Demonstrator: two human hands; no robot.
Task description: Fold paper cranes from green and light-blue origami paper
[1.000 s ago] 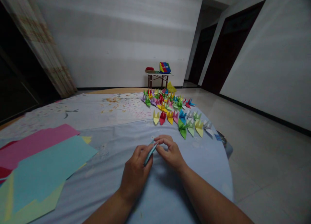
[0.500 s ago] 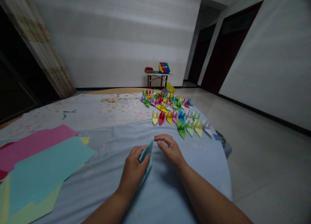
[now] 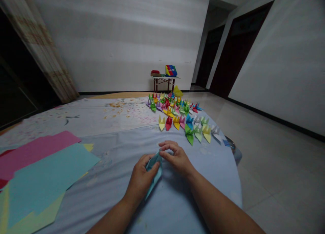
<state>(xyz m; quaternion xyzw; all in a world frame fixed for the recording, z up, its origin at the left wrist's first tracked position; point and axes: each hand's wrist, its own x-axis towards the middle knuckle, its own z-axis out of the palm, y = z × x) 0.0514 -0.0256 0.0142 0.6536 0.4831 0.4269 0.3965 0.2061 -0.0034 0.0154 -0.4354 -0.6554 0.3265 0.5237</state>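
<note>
A partly folded light-blue paper (image 3: 154, 172) lies between my two hands on the pale blue cloth (image 3: 114, 179). My left hand (image 3: 141, 178) is closed round its lower part, thumb on top. My right hand (image 3: 176, 157) pinches its upper tip with bent fingers. Beyond my hands, several folded paper cranes (image 3: 182, 117) in many colours stand in rows on the cloth.
Large flat paper sheets, light blue (image 3: 48, 178), pink (image 3: 35, 151) and yellow-green (image 3: 33, 217), lie at the left. A small table (image 3: 165, 81) with a colourful box stands by the far wall. The cloth's right edge (image 3: 235, 159) meets grey tiled floor. Dark doorways open at the right.
The light-blue paper has opened from a thin edge-on strip into a wider folded shape. My right fingers, apart from it half a second ago, have closed on its tip.
</note>
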